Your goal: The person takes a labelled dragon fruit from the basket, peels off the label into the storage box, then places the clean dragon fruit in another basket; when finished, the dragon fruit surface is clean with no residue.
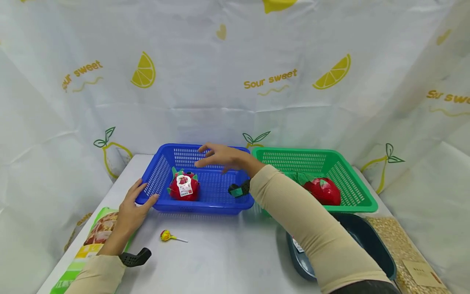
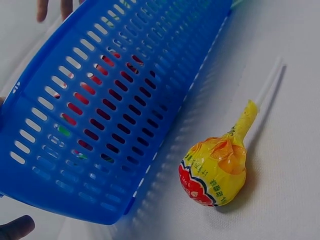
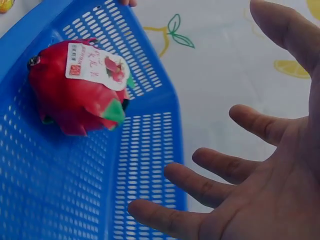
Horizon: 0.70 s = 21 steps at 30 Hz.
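Note:
A blue plastic basket (image 1: 205, 210) stands at the back, with a red dragon fruit (image 1: 189, 188) bearing a white label in its left half. My left hand (image 1: 132, 210) is at the basket's near left corner, fingers spread along the rim and thumb toward the front. Above the basket, my right hand (image 1: 225, 157) holds nothing; its fingers are spread apart in the right wrist view, away from the dragon fruit (image 3: 80, 90). In front of the basket lies a yellow-wrapped lollipop (image 1: 166, 235) on the white table, seen close in the left wrist view.
A green basket (image 1: 358, 208) with another red fruit (image 1: 324, 191) stands at the right. My right forearm partly covers a dark tub (image 1: 382, 253). Beside it lies a grain-coloured pack (image 1: 400, 241); a green bag (image 1: 100, 228) lies under my left arm.

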Tool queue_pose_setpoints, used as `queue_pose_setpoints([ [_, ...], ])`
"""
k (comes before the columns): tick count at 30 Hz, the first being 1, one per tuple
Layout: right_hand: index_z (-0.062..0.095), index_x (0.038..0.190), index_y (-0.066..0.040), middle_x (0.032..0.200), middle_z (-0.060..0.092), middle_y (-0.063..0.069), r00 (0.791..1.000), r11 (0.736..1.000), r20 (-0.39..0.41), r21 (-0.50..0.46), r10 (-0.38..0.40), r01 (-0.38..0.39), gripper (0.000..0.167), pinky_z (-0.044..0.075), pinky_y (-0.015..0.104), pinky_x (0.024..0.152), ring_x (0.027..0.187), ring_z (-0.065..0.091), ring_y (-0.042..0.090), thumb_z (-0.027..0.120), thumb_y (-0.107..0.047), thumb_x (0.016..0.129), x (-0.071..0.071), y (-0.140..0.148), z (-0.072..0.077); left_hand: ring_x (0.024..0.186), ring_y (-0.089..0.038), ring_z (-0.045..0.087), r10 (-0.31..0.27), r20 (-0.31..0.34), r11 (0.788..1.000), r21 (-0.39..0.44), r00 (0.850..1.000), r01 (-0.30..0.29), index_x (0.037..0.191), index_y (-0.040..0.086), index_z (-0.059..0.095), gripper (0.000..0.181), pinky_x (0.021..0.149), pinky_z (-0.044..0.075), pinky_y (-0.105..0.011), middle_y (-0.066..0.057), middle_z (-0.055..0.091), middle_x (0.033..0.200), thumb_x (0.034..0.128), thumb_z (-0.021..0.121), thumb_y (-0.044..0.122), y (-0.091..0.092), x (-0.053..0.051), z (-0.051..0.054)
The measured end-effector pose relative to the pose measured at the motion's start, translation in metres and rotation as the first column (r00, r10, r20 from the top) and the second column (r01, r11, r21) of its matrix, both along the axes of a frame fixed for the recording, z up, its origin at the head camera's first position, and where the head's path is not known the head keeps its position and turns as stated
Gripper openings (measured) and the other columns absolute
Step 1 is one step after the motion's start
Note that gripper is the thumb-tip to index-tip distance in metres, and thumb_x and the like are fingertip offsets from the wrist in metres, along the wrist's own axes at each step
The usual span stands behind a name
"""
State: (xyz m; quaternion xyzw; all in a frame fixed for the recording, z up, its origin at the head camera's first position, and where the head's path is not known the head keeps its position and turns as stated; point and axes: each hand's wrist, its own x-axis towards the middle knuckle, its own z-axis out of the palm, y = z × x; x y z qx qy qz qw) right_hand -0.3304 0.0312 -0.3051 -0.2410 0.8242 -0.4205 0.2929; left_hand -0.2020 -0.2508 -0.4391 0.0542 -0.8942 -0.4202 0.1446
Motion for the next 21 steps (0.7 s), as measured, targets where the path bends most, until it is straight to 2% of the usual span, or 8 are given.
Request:
queue_pose_setpoints([
  [6,0.04,0.143,-0.02,0.144,0.04,0.008,0.995,0.997,0.068,0.014,-0.078,0.078,0.076,0.045,0.063,0.086,0.128,0.04,0.037,0.075,-0.046,0.081,-0.005,-0.024,-0.025,0.139,-0.044,0.019,-0.002,-0.004,1.0,0.002,1.0,0.002,0.146,0.001,0.037,0.073,0.1,0.028,-0.064,-0.014,0.02,0.157,0.0923,0.063,0.043,-0.001,0.0,0.0],
  [11,0.039,0.144,-0.019,0.145,0.037,0.01,0.988,0.993,0.099,0.015,-0.122,0.121,0.078,0.048,0.062,0.082,0.125,0.042,0.04,0.076,-0.045,0.08,-0.006,-0.034,-0.045,0.139,-0.044,0.02,-0.002,-0.003,1.0,-0.003,1.0,0.002,0.147,0.001,0.037,0.073,0.099,0.029,-0.063,-0.014,0.02,0.157,0.0922,0.063,0.043,-0.001,0.0,-0.001],
  [17,0.043,0.14,-0.022,0.141,0.04,0.011,0.971,0.976,0.107,0.009,-0.215,0.216,0.078,0.048,0.062,0.08,0.125,0.041,0.038,0.078,-0.048,0.076,0.001,-0.05,-0.062,0.139,-0.045,0.019,-0.004,0.005,1.0,0.011,1.0,0.004,0.147,0.001,0.037,0.072,0.099,0.029,-0.064,-0.014,0.019,0.158,0.0926,0.064,0.039,-0.002,0.002,0.001],
  [21,0.044,0.14,-0.021,0.141,0.042,0.011,0.963,0.97,0.123,0.001,-0.241,0.242,0.078,0.048,0.063,0.078,0.126,0.041,0.038,0.08,-0.046,0.076,0.007,-0.062,-0.071,0.139,-0.044,0.019,-0.007,-0.001,1.0,0.014,1.0,0.007,0.147,0.001,0.037,0.071,0.1,0.028,-0.063,-0.014,0.019,0.157,0.0926,0.064,0.039,-0.002,0.0,-0.001],
])
